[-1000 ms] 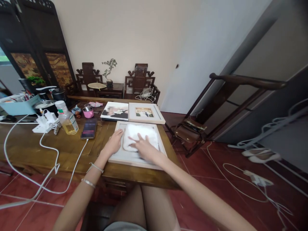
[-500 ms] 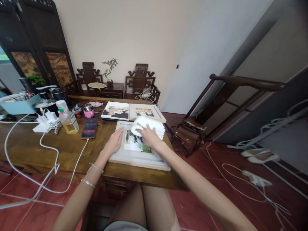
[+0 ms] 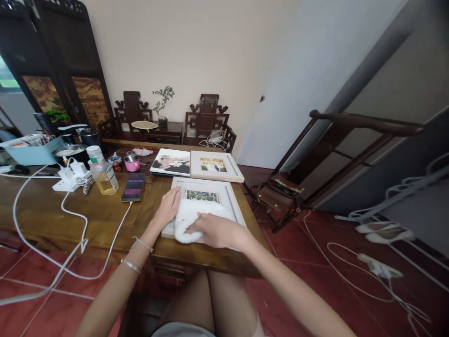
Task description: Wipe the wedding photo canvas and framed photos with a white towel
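A white-bordered picture frame [image 3: 229, 191] lies flat at the front edge of the wooden table, a photo in its middle. My left hand [image 3: 167, 206] grips its left edge, fingers along the rim; the thumb is hard to see. Under my right hand [image 3: 213, 229] is a fluffy white cloth [image 3: 187, 217], bunched against the lower part of the frame and covering much of the photo. My right fingers are closed on the cloth. Just behind lie a second picture frame [image 3: 231, 169] and a photo album [image 3: 164, 163] with a picture on its cover.
On my left are a phone [image 3: 133, 187] on a charging cable, a bottle of yellow liquid [image 3: 105, 175], a pink cup [image 3: 132, 163], a power strip with plugs [image 3: 72, 175] and a blue box [image 3: 33, 152]. A wooden chair [image 3: 308, 159] holding a brown bag [image 3: 275, 199] stands at right.
My right hand has drawn the white cloth from the frame's upper right toward me, to its lower part. My left hand stays at the left edge. The view has shifted slightly.
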`<state>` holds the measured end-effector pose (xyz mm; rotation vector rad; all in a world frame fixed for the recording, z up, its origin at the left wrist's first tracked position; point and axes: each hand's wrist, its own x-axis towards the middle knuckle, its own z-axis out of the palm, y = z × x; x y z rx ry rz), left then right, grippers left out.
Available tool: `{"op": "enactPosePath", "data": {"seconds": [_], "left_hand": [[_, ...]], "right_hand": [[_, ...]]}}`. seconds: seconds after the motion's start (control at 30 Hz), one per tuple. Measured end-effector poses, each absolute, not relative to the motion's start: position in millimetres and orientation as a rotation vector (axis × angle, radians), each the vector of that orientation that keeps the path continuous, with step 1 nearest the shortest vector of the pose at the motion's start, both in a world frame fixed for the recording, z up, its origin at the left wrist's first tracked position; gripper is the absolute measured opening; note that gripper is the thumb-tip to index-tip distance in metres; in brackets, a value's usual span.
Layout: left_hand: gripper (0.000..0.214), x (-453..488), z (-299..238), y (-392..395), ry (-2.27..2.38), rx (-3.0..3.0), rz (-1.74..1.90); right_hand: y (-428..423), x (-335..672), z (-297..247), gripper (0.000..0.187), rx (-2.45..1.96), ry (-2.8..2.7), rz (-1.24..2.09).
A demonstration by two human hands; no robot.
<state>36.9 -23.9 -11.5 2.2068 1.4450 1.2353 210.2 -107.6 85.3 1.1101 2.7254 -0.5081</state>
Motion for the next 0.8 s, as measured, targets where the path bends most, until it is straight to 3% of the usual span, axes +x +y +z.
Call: {"op": "enactPosePath", "data": {"seconds": [0.2,0.53,0.8], "left_hand": [[0.042,32,-21,-13,1.436,2.312,1.123],[0.045,32,-32,-7,1.462,2.389,1.025],[0.050,30,-32,-6,1.478,2.422,1.029]], "right_hand": [[-133,203,76,0.070,1.214,2.733,-0.330],[-154,308,76,0.069,1.606,2.519,-0.231],[-141,228,62,0.061,1.385,2.802,-0.291]]}}
